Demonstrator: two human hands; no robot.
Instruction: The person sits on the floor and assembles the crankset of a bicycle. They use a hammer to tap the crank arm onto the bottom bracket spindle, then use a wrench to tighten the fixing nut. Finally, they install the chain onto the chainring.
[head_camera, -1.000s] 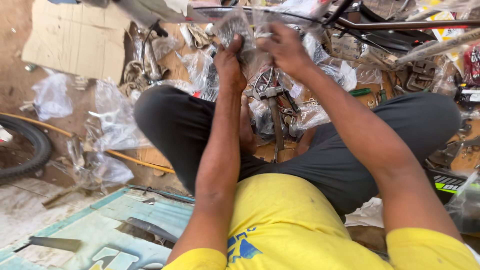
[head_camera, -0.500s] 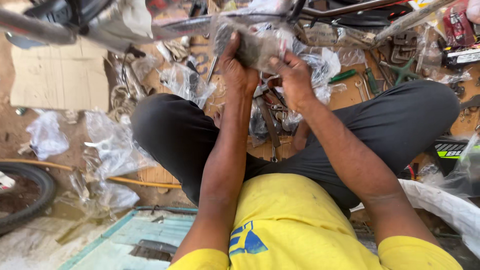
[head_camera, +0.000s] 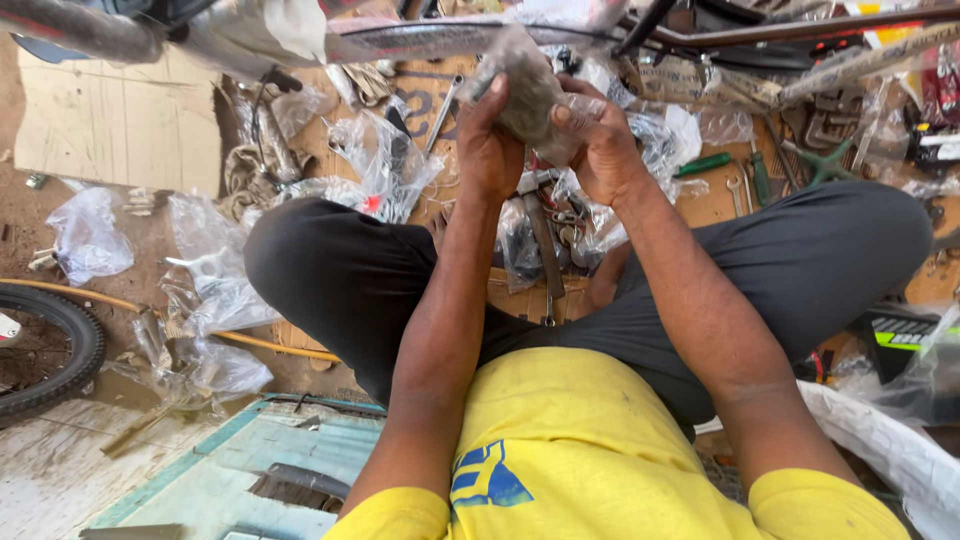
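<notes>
I sit cross-legged on the ground in dark trousers and a yellow shirt. Both my hands are raised in front of me around a clear plastic bag (head_camera: 530, 95) with greyish contents. My left hand (head_camera: 490, 145) grips the bag's left side. My right hand (head_camera: 600, 145) holds its right side, thumb pressed on the plastic. What is inside the bag is too blurred to tell. A bicycle frame tube (head_camera: 450, 35) runs across just beyond my hands.
Several plastic bags (head_camera: 385, 165) and metal parts lie around my knees. Wrenches (head_camera: 735, 195) and a green-handled tool (head_camera: 705, 163) rest on cardboard at the right. A bicycle tyre (head_camera: 55, 350) is at the left, a yellow hose (head_camera: 260, 342) beside it.
My hands have stayed on the bag and drawn closer together around it. The view has shifted slightly, so the bag sits higher and nearer the frame tube.
</notes>
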